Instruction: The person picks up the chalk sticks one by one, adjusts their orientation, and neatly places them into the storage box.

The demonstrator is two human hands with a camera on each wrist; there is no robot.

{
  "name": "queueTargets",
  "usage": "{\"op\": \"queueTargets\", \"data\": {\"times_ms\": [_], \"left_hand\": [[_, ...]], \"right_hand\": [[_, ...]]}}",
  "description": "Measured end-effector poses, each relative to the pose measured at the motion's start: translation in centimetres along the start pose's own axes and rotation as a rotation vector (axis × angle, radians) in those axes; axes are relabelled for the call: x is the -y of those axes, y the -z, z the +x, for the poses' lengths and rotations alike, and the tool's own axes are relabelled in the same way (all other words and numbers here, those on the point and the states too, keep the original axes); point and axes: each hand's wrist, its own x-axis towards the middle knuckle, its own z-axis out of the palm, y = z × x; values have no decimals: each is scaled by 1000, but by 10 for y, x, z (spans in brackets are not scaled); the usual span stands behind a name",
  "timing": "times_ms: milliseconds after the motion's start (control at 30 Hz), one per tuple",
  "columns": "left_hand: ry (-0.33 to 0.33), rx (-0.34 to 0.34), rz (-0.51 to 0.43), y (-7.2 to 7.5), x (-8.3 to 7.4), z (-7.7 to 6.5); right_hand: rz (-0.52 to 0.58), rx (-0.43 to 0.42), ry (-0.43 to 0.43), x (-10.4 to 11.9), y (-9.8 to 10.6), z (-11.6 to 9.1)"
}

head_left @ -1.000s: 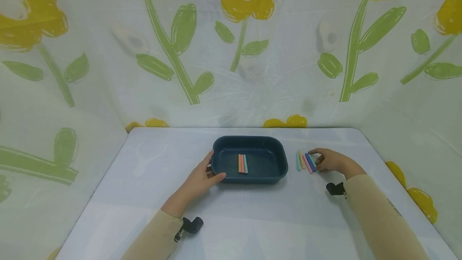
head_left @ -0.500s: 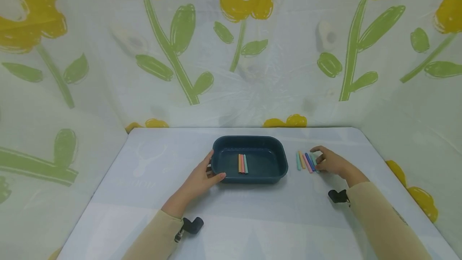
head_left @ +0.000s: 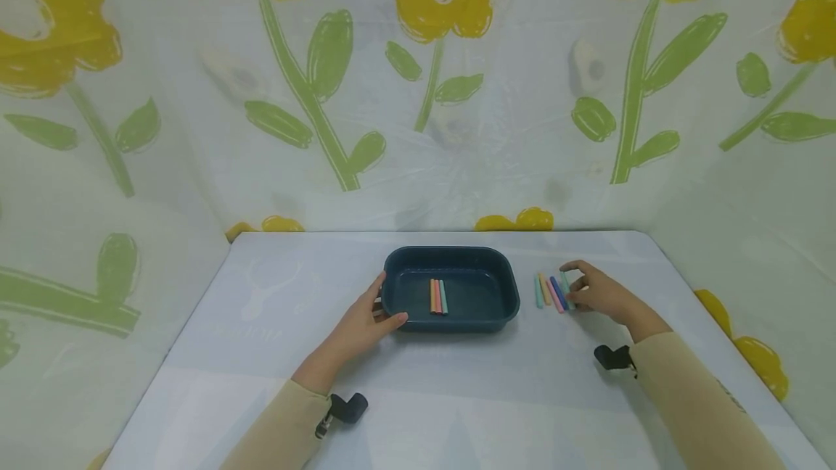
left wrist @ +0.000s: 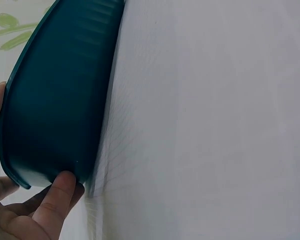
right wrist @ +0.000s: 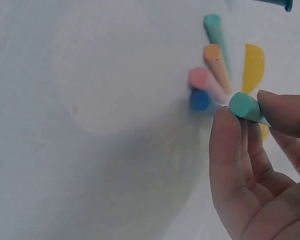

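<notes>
In the head view my left hand point(head_left: 361, 321) grips the left end of a dark teal baking dish point(head_left: 480, 289), thumb at its front rim. The left wrist view shows fingers against the dish's end wall point(left wrist: 55, 110). Orange, pink and green chalk sticks point(head_left: 438, 297) lie side by side inside the dish. Right of it, my right hand point(head_left: 607, 297) pinches a green chalk stick point(right wrist: 244, 106) between thumb and fingers, tilted just above the table. Close by lie another green chalk point(head_left: 538, 291), an orange chalk point(right wrist: 213, 54), a pink chalk point(right wrist: 200, 78) and a blue chalk point(right wrist: 199, 100).
A white table point(head_left: 470, 397) carries everything. Behind it and at both sides hang pale sheets point(head_left: 522, 151) printed with yellow flowers and green leaves. Black wrist devices point(head_left: 349, 407) sit at both sleeve cuffs.
My right hand has lifted slightly, and the green chalk now shows raised at one end between its fingers. The left hand and the dish have stayed in place.
</notes>
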Motion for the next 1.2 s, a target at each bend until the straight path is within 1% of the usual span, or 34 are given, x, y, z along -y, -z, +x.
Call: {"op": "queueTargets", "data": {"times_ms": [167, 367, 600, 633, 767, 933, 1200], "left_hand": [[6, 1, 5, 0, 0, 0], [2, 4, -3, 0, 0, 1], [-4, 1, -12, 0, 1, 1], [-4, 0, -12, 0, 0, 0], [-8, -1, -11, 0, -1, 0], [-3, -2, -5, -1, -1, 0], [18, -11, 17, -2, 0, 0]], "right_hand": [[79, 8, -12, 16, 1, -7], [142, 9, -13, 35, 3, -14], [220, 50, 45, 51, 3, -19], [232, 53, 41, 54, 2, -19], [247, 65, 40, 65, -1, -19], [267, 86, 68, 76, -4, -19], [293, 86, 82, 98, -13, -13]]}}
